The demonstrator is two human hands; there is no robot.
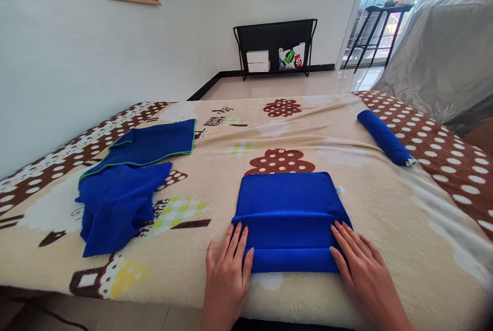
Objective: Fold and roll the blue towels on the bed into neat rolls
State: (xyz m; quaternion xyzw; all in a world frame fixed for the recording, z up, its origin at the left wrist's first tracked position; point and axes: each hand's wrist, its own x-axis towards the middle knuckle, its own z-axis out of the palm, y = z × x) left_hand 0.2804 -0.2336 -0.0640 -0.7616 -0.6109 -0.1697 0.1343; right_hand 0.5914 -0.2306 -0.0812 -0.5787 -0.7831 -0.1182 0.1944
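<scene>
A blue cloth (287, 195) lies spread flat before me, its near edge folded over into a band and a small white tag at its right side. My left hand (228, 274) rests with fingers stretched out on the cloth's left edge, the thumb by the near fold. On the opposite edge, my right hand (362, 267) lies with its fingers extended, the thumb also beside the fold. Neither hand grips anything visible. A rolled blue cloth (385, 138) sits farther off to the right.
A patterned cream blanket (215, 269) covers the surface. To the left lie a crumpled blue cloth (119, 207) and a blue cloth with green edging (157, 141). Beyond stand a black rack (275, 38) and a dark stool (389, 10). Plastic sheeting (435, 48) drapes something at right.
</scene>
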